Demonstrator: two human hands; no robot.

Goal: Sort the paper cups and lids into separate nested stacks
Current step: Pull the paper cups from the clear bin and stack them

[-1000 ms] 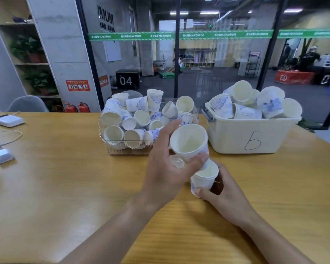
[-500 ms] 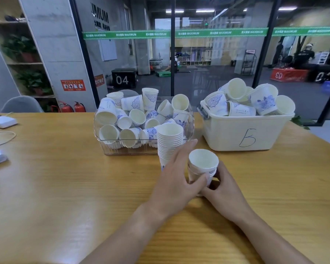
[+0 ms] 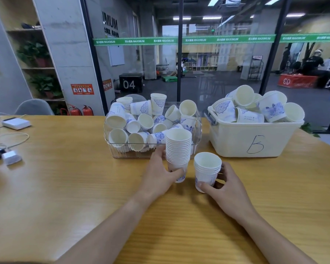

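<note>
Paper cups fill the scene, loose and stacked, on a wooden counter (image 3: pixel 55 187). At the far left edge lie a white box (image 3: pixel 16 123) and a small white adapter (image 3: pixel 11 157) with cables. Toward the middle stands a clear bin (image 3: pixel 122 151) heaped with loose cups, most lying on their sides. Just in front of its right end, the tall stack (image 3: pixel 178 149) of nested cups stands upright on the counter, and the left hand (image 3: pixel 160 174) is wrapped around its base, thumb at the front and fingers behind. Just beside it to the right, the short stack (image 3: pixel 207 171) of a few nested cups stands slightly nearer the camera; the right hand (image 3: pixel 229 189) is curled around its lower half, thumb across the front. The two stacks are apart, not touching. Behind and to the right sits a white tub (image 3: pixel 255 138) marked with a handwritten "B", piled with larger cups.
</note>
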